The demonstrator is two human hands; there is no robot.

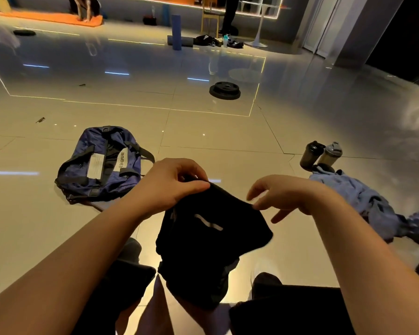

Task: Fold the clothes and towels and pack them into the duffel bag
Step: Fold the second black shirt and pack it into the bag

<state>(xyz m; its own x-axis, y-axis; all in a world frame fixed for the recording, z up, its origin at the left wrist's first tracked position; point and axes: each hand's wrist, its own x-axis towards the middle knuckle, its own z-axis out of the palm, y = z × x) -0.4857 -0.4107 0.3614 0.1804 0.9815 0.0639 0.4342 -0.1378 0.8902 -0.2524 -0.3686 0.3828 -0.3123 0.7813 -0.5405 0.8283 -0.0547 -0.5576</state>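
- Fabric, black and soft, hangs in limp folds between both hands: a black garment (211, 228) with a pale stripe, held above the glossy tiled floor (203, 131).
- Left hand (172, 182) pinches its upper edge, fingers curled.
- Right hand (283, 197) pinches the same edge with thumb and forefinger, other fingers spread.
- Navy duffel bag (102, 165), slumped nylon with black straps, lies to the left.
- Crumpled blue towel (363, 201) lies right, beside two cylindrical shaker bottles (321, 155).

Black garment (211, 228) aloft (bag (99, 165) floored)
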